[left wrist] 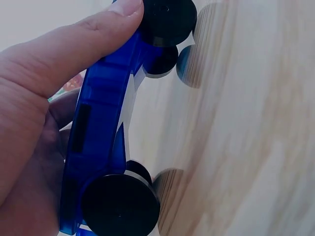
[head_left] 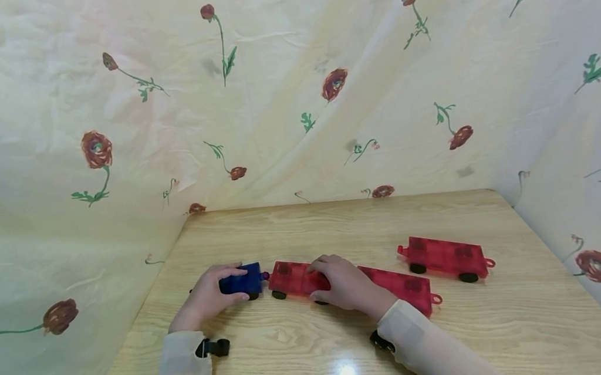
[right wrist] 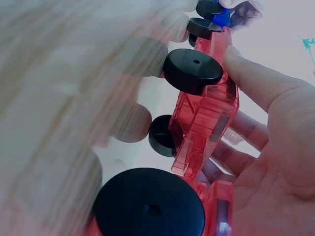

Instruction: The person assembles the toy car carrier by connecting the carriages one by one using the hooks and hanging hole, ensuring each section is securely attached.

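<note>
- We see a wooden table (head_left: 503,336), with flowered cloth (head_left: 293,94) hung behind its far edge and along both sides.
- 2 joined red wagons (head_left: 400,285) lie midway between the side edges, toward the near edge; a 3rd red wagon (head_left: 446,256) stands apart, nearer the right edge.
- Our right hand (head_left: 342,283) clamps fingers and thumb around the left red wagon.
- Our left hand (head_left: 208,298) grips the blue car (head_left: 241,281), thumb pressed along its side, its nose touching the red wagon.

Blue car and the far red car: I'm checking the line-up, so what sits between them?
In the head view, the red car under the right hand lies between the blue car and the far red car, with another red car behind it.
</note>
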Demonstrator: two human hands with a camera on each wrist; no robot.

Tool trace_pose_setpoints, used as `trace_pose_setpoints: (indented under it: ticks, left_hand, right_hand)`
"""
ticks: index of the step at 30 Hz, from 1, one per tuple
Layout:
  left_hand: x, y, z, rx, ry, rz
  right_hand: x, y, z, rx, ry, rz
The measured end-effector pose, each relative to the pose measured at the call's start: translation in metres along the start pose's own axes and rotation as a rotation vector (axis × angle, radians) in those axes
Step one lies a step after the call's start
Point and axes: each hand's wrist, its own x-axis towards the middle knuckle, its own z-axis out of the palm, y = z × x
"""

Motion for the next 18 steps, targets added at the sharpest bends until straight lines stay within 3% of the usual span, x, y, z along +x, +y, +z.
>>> trace_pose_setpoints:
  ticks: [12,18]
  left_hand:
    - [-0.0015,-0.0029,-0.0049,0.013,-0.003,0.041]
    - [-0.0046,-0.0071,-0.0084,-0.013,0.008,0.044]
  right_hand:
    - [0.0007,0.0021,-0.0017,-0.026,-0.022,-0.003]
    - [-0.0032,0.0035,-0.0089,0.025,-0.025,0.030]
